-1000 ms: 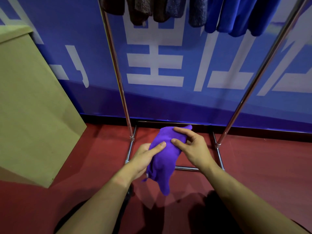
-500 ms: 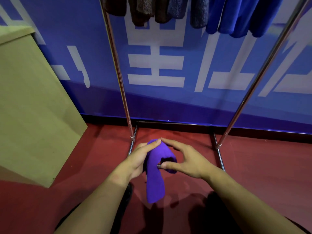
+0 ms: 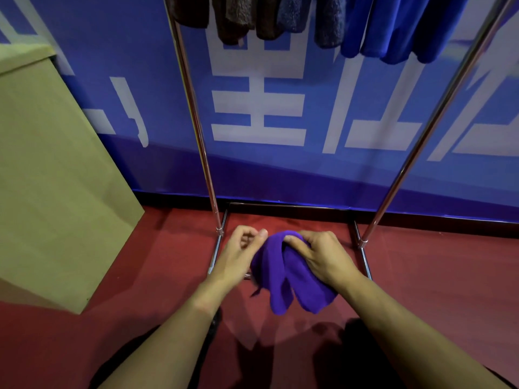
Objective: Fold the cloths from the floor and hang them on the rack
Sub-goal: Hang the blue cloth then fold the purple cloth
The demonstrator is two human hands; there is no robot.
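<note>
A purple cloth (image 3: 283, 279) hangs doubled over between my hands, its two ends dangling above the red floor. My right hand (image 3: 323, 256) grips its top fold from the right. My left hand (image 3: 238, 254) is at the cloth's left side, thumb touching the fold and fingers curled; whether it holds the cloth I cannot tell. The metal rack (image 3: 196, 127) stands just behind, with brown, grey and blue cloths (image 3: 393, 26) hanging from its top, which is out of frame.
A tan cabinet (image 3: 56, 169) stands at the left on the red floor (image 3: 435, 276). A blue banner wall with white characters (image 3: 258, 116) is behind the rack. The rack's base bars (image 3: 365, 262) lie on the floor near my hands.
The cloth has been doubled over: it hung as one strip from my left hand, now two ends hang from my right hand's grip. Both hands shifted slightly right.
</note>
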